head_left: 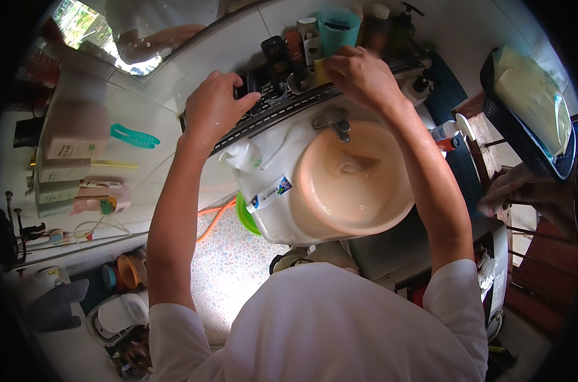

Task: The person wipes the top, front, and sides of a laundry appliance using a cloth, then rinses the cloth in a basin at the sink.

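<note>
My left hand point(220, 102) is closed on a small black object point(249, 84) at the left end of the black perforated shelf point(263, 116) above the washbasin. My right hand point(360, 75) is curled at the shelf's right half, its fingertips on a yellow sponge-like piece point(319, 72), partly hidden. Along the shelf stand dark items, a turquoise cup point(336, 38) and bottles point(379, 28). Below, a peach plastic basin point(340, 204) with water rests in the white sink point(279, 223) under a metal tap point(332, 124). A toothpaste tube point(270, 194) and white pump bottle point(244, 154) lie left of it.
A mirror point(133, 35) tops the tiled wall. Toiletry holders point(78, 159) hang at left. A dark basket point(524, 108) and cloth point(502, 194) are at right, beside a wooden frame. A green bucket point(247, 219) and orange hose point(212, 223) are on the pebbled floor.
</note>
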A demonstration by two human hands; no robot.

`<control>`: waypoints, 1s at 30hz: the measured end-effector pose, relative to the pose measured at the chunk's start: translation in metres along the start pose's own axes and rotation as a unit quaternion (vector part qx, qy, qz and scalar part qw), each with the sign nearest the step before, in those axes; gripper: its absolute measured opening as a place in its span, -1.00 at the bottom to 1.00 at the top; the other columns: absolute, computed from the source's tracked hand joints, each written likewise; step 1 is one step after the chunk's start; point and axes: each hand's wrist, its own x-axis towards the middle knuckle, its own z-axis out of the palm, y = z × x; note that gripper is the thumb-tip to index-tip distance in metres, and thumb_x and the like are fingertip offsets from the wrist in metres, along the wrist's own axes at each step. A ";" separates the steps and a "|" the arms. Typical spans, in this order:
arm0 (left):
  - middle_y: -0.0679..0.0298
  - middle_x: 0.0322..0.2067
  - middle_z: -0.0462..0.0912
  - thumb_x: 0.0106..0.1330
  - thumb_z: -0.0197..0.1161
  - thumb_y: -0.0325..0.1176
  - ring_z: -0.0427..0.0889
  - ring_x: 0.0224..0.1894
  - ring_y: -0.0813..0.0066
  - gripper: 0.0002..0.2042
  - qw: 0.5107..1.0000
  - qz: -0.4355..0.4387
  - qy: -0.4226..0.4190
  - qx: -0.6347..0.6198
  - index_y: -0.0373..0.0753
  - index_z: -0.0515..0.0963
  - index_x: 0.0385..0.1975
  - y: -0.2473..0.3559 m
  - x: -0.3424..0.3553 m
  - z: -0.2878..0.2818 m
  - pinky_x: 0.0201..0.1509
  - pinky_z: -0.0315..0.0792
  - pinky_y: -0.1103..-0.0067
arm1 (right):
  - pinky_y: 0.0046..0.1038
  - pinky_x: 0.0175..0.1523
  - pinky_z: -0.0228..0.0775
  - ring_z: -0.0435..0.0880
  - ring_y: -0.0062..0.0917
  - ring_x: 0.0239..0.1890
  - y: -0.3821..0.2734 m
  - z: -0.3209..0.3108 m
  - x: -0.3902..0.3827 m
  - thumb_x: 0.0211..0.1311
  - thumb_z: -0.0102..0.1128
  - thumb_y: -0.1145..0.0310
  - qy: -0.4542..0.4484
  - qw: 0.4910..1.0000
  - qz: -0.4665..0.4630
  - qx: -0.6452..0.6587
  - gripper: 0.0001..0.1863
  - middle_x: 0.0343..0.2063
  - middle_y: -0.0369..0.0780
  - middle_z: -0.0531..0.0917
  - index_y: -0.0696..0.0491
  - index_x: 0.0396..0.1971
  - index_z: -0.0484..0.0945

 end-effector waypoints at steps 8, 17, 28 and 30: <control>0.09 -0.27 0.57 0.10 0.33 -0.17 0.59 -0.23 0.14 -0.68 1.000 0.001 -0.026 0.001 -0.28 0.60 -0.28 -0.002 0.009 0.003 -0.14 0.46 0.36 | -0.28 -0.20 0.43 0.59 -0.30 -0.27 -0.018 -0.004 0.000 0.08 0.15 0.30 0.017 0.998 -0.051 0.028 -0.91 -0.42 -0.23 0.60 -0.06 -0.45 0.61; 0.10 -0.25 0.57 0.02 0.33 -0.37 0.58 -0.20 0.10 -0.76 0.998 0.065 -0.021 0.007 -0.29 0.57 -0.30 -0.009 0.014 0.009 -0.09 0.45 0.37 | -0.28 -0.18 0.45 0.57 -0.27 -0.27 -0.069 0.024 -0.022 0.05 0.21 0.37 -0.002 0.983 -0.087 0.164 -0.86 -0.39 -0.21 0.56 0.01 -0.36 0.64; 0.08 -0.25 0.65 0.13 0.27 -0.28 0.61 -0.16 0.07 -0.72 0.997 0.062 0.024 -0.025 -0.23 0.58 -0.18 -0.030 0.032 0.015 -0.05 0.48 0.35 | -0.28 -0.10 0.43 0.55 -0.26 -0.17 -0.062 0.015 -0.076 0.08 0.21 0.37 -0.080 0.973 0.013 0.214 -0.78 -0.31 -0.18 0.57 0.04 -0.24 0.62; 0.08 -0.27 0.65 0.15 0.26 -0.24 0.61 -0.18 0.07 -0.73 0.998 0.047 0.032 -0.019 -0.22 0.59 -0.20 -0.030 0.030 0.018 -0.06 0.48 0.33 | -0.28 -0.12 0.44 0.56 -0.24 -0.20 -0.057 0.017 -0.089 0.08 0.22 0.40 -0.064 0.971 0.031 0.226 -0.81 -0.33 -0.16 0.56 0.04 -0.27 0.62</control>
